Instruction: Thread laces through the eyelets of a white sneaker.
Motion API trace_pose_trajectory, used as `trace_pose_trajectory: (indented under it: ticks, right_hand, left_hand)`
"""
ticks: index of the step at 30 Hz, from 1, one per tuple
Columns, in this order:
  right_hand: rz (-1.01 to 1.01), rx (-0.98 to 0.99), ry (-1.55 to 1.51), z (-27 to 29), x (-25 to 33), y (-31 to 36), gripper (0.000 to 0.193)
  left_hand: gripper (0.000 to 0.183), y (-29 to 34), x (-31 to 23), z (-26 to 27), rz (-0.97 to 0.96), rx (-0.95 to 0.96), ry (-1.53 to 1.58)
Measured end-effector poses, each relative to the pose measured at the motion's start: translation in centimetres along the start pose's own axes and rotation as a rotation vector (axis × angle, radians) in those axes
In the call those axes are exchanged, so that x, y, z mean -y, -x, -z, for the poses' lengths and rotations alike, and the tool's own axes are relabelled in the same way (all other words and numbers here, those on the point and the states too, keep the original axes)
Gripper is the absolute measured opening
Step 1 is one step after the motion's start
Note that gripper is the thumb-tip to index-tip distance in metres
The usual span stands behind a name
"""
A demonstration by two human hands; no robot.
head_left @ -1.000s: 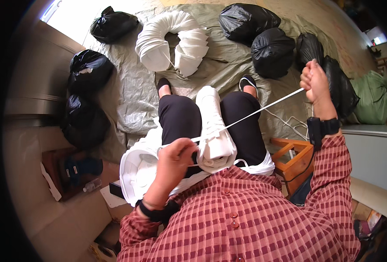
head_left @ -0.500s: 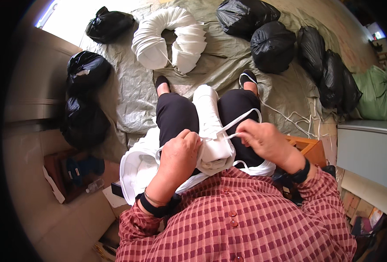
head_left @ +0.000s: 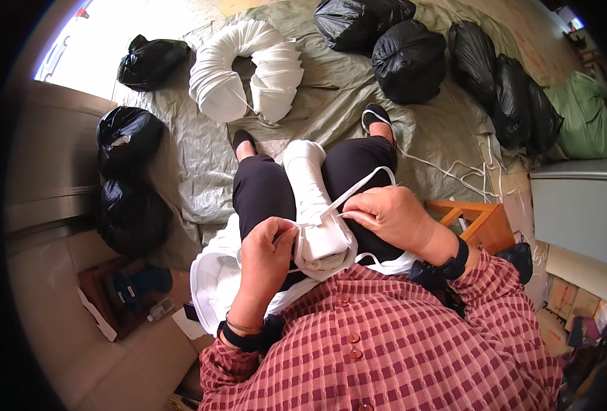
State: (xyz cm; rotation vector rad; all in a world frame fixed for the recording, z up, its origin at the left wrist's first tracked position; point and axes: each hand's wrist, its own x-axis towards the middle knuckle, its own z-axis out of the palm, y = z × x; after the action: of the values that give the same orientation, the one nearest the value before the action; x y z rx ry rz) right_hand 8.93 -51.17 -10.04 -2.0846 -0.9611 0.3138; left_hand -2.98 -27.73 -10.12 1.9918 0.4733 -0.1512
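A long white bundle (head_left: 307,171) lies lengthwise between my thighs, its squarish near end close to my belly. Across that end runs a white cord (head_left: 361,183), with a loop standing up toward my right hand. My left hand (head_left: 265,257) is closed at the bundle's left side, pinching the cord between thumb and fingers. On the other side my right hand (head_left: 396,212) pinches another part of the cord just right of the bundle. Beside my left forearm rests a stack of white cup-shaped pieces (head_left: 211,281), partly hidden by my arm.
On the floor sheet (head_left: 200,157) lies a ring of nested white pieces (head_left: 245,41). Black bags (head_left: 409,61) stand around it, with a green sack (head_left: 581,113) at far right. Loose white cord (head_left: 447,179) trails near a wooden frame (head_left: 488,226) and a grey box (head_left: 581,219).
The view has shifted slightly, moving the surroundings in the picture. My left hand has turned, showing its thumb side. Both hands still pinch the cord at the bundle.
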Motion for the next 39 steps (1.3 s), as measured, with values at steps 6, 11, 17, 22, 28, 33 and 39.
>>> trace_pose_trajectory:
  ticks: [6, 11, 17, 22, 28, 33, 39]
  right_hand:
    - [0.136, 0.013, 0.094, 1.2, 0.5, -0.5, 0.009]
    - [0.283, 0.066, 0.262, 1.2, 0.6, -1.0, 0.016]
    - [0.368, 0.182, 0.354, 1.2, 2.2, -2.0, 0.021]
    - [0.219, 0.072, 0.23, -0.1, 1.8, -1.1, 0.01]
    - [-0.097, -0.132, 0.264, -2.3, 4.6, 2.2, 0.035]
    - [-0.033, -0.102, 0.216, -3.0, 3.7, 2.5, 0.03]
    - [0.124, -0.099, 0.304, -2.9, 4.6, 1.2, 0.026]
  left_hand:
    - [0.006, 0.0, 0.1, -0.1, -0.002, 0.0, 0.026]
    - [0.005, -0.2, 1.1, -0.2, -0.078, -0.014, -0.037]
    - [0.008, -0.2, 0.7, -0.2, -0.113, -0.016, -0.104]
    - [0.023, 1.7, -1.9, -0.7, -0.212, -0.148, -0.238]
    - [0.029, 2.9, -1.6, -1.1, -0.281, -0.218, -0.384]
    - [0.016, 2.0, -0.5, -1.1, -0.356, -0.198, -0.325]
    - [0.031, 1.9, -1.4, -0.4, -0.62, -0.081, -0.658]
